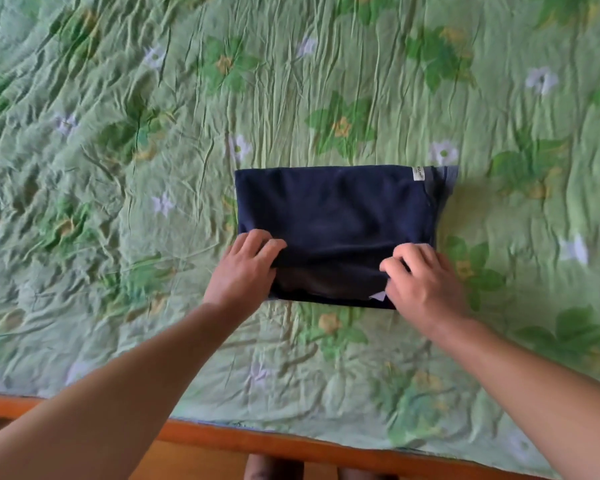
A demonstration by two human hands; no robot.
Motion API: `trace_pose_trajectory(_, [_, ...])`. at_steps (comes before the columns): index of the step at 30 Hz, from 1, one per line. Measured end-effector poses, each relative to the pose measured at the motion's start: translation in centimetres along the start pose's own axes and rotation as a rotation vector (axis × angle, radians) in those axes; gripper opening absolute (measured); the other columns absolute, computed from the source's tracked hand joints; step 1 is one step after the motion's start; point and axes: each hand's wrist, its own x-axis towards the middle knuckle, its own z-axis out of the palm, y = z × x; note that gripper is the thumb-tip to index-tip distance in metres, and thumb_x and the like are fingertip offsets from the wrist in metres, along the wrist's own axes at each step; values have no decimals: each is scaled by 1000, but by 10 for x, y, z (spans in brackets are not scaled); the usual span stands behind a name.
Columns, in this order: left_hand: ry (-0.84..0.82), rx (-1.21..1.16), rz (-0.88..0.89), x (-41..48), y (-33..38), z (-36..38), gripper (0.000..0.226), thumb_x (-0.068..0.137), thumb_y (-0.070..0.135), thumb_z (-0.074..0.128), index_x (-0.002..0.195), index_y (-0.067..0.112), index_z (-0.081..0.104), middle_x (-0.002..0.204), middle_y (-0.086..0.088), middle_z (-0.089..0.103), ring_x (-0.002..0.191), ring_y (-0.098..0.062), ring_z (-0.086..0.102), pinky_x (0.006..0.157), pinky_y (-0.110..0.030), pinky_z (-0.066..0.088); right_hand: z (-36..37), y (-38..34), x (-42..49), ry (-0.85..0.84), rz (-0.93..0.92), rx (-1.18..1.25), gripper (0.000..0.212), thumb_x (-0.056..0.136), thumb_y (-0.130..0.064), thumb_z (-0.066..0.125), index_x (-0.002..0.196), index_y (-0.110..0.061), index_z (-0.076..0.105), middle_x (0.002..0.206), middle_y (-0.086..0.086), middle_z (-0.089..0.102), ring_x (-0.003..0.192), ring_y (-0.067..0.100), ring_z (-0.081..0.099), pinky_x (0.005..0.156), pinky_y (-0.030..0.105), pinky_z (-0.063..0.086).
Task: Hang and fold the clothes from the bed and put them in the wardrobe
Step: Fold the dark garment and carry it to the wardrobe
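Left grip (246, 268): near fold of navy garment (336, 209) pinched | right grip (421, 278): same fold pinched | garment laid on bed (118, 140)

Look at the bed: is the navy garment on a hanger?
No, the navy garment lies folded flat on the green bedspread, with the left hand and right hand gripping its near edge.

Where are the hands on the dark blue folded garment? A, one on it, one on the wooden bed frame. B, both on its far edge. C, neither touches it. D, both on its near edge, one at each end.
D: the left hand and the right hand each grip the near edge of the dark blue garment, at opposite ends.
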Motion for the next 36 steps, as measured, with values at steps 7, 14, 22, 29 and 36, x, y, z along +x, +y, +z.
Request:
trace_pose_trajectory(7, [-135, -71, -90, 4, -15, -23, 28, 100, 17, 50, 127, 20, 57, 116, -5, 69, 106, -33, 61, 85, -45, 51, -15, 11, -9, -104, -12, -50, 6, 79, -11, 56, 80, -13, 60, 83, 6, 54, 83, 36, 55, 68, 48, 41])
trace_pose_trajectory(14, [-176, 275, 51, -10, 0, -6, 86, 78, 56, 72, 150, 29, 36, 114, -7, 52, 104, -30, 54, 88, -47, 46, -15, 0, 1, -286, -62, -101, 17, 79, -26, 44, 79, -14, 55, 82, 8, 50, 81, 34, 52, 67, 44, 35])
trace_pose_trajectory(22, [16, 65, 96, -1, 26, 3, 40, 87, 54, 54, 98, 21, 73, 112, -3, 59, 131, -30, 46, 109, -48, 32, -16, -10, 25, -168, -204, 91, 20, 91, -31, 60, 81, -14, 63, 88, 9, 56, 85, 34, 54, 69, 46, 44])
trace_pose_trajectory(29, [-180, 226, -76, 60, 24, 29, 78, 94, 73, 28, 159, 37, 3, 168, -7, -11, 154, -30, -14, 122, -60, 0, 25, 4, 84, -352, 127, -79, 70, 99, -62, 34, 160, -34, 14, 168, 12, -4, 154, 39, -6, 123, 60, 3])
trace_pose_trajectory(36, [-38, 158, -157, 47, 0, 48, 84, 92, 72, 34, 160, 32, 6, 168, -5, -11, 155, -22, -12, 125, -50, 1, 57, 12, 65, 49, 271, 108, 59, 101, -50, 49, 152, -21, 43, 162, 26, 21, 152, 39, 19, 123, 50, 19])
